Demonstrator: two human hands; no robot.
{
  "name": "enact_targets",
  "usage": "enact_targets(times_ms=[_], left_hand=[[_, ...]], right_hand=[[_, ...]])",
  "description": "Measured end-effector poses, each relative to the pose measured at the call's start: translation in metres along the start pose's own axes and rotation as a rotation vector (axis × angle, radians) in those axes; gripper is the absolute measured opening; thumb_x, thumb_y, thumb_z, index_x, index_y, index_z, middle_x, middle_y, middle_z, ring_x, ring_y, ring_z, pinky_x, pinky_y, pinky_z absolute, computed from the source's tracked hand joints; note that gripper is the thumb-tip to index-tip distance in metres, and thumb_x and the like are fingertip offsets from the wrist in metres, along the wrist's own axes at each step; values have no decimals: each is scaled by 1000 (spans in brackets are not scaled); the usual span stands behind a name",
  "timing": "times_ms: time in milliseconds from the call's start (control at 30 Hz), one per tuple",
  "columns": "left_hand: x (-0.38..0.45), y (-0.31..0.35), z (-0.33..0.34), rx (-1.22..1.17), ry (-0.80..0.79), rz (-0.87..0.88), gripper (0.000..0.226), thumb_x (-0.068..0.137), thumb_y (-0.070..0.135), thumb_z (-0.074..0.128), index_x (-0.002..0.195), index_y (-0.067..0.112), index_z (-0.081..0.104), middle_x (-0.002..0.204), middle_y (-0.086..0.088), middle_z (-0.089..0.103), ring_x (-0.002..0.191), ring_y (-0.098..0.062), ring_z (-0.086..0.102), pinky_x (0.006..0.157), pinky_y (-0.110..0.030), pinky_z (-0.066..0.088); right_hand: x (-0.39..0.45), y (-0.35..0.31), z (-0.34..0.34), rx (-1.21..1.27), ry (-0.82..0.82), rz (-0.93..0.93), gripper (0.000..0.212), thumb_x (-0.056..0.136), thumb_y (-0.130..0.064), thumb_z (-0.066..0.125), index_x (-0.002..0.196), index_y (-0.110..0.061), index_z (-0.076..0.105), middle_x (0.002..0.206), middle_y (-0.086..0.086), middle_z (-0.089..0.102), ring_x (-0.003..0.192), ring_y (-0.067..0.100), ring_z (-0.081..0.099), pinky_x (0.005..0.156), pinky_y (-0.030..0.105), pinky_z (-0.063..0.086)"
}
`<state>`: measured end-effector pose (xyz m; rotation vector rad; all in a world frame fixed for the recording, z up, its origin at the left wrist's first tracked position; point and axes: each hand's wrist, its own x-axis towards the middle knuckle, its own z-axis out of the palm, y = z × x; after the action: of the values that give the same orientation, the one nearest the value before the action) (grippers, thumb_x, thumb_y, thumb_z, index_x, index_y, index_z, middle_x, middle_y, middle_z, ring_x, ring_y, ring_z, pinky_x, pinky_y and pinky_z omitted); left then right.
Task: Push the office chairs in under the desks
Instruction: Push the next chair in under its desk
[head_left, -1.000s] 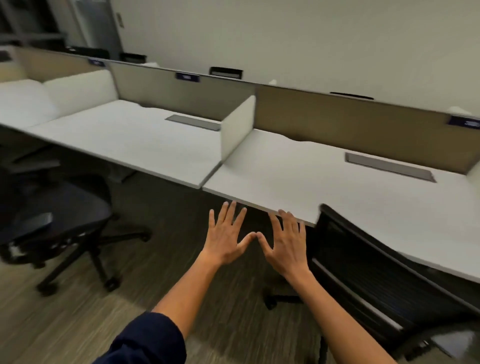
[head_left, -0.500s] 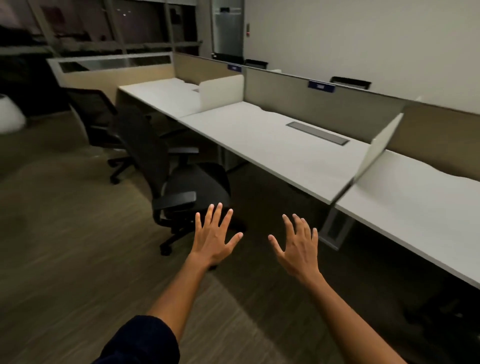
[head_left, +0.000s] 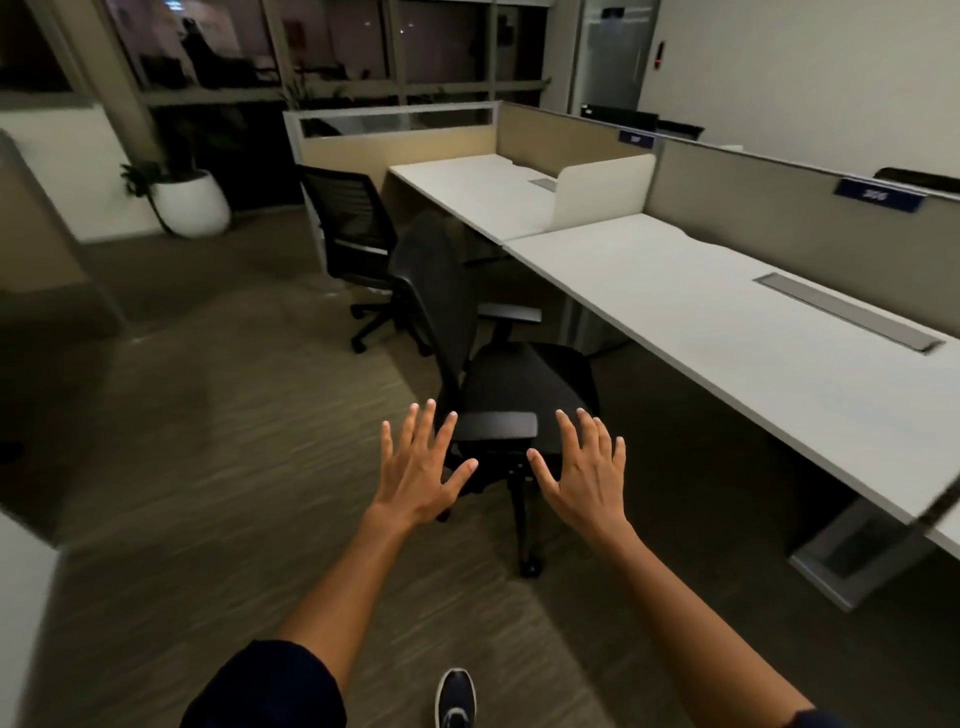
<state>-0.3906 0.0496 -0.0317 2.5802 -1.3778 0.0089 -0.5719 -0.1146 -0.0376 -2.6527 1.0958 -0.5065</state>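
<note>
I'm holding both hands out in front of me, palms down and fingers spread wide; my left hand (head_left: 422, 474) is hanging open over the carpet just left of the near chair (head_left: 498, 374), and my right hand (head_left: 584, 470) is hanging open too, over the front edge of its seat as the camera sees it; neither one is gripping anything, and I cannot tell whether a fingertip is brushing the chair; that near chair is sitting out on the floor, clear of the long white surface (head_left: 727, 322) on my right, its dark backrest turned to the left and its seat angled toward the desk edge; one grey armrest (head_left: 493, 425) is showing between my two hands, the other is poking out on the far side; a castor is resting on the carpet below my right wrist; farther back, a second chair (head_left: 348, 228) with a mesh back is standing by the far surface (head_left: 483, 192), also pulled out, just beside the end panel; a low white divider (head_left: 602, 189) is separating the two worktops, and a tan partition is running along behind them; over by the windows a white planter (head_left: 189, 205) is sitting on the floor; my dark shoe (head_left: 455, 696) is showing at the bottom edge.
</note>
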Motion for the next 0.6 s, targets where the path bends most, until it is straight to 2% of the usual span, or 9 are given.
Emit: enact_targets(times_ms=[267, 500, 600], left_hand=[[149, -128, -20, 57, -6, -15, 80, 96, 69, 28, 161, 27, 8, 169, -8, -9, 156, -28, -12, 121, -59, -11], [262, -191, -38, 33, 53, -7, 85, 90, 75, 15, 161, 29, 5, 170, -6, -9, 156, -25, -13, 122, -58, -10], [310, -220, -40, 12, 58, -2, 84, 91, 74, 15, 161, 29, 7, 170, -5, -7, 156, -24, -12, 123, -59, -7]], right_hand=[[167, -82, 75, 111, -14, 36, 78, 94, -71, 30, 158, -26, 21, 166, 10, 21, 154, 30, 15, 123, 58, 13], [277, -129, 103, 146, 22, 54, 79, 93, -73, 30, 156, -27, 25, 165, 10, 25, 153, 32, 19, 122, 58, 16], [320, -153, 116, 158, 32, 62, 78, 93, -73, 31, 156, -28, 24, 165, 10, 24, 153, 32, 19, 122, 58, 16]])
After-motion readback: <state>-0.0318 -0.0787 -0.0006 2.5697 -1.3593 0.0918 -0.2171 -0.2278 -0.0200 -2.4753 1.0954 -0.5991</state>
